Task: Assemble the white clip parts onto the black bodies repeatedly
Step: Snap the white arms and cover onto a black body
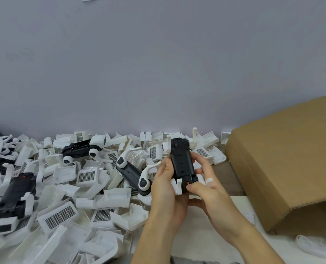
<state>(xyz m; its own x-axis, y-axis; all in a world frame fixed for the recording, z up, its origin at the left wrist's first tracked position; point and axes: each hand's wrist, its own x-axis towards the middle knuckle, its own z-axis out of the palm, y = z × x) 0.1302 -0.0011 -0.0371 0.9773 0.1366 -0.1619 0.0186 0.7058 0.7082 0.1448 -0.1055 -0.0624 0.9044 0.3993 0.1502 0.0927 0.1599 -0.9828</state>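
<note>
Big cardboard box (284, 168) sits right of the hands, huge pile of white parts (63, 197) to their left. Both hands grip one black body (181, 161): left hand (164, 185) wraps its side, right hand (206, 187) pinches the near end, where white clips (176, 184) stick out.

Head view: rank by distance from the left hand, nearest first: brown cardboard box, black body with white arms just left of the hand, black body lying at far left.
1. Black body with white arms, right beside left hand.
2. Brown cardboard box, to the right.
3. Black body at far left, on the white pile.
</note>
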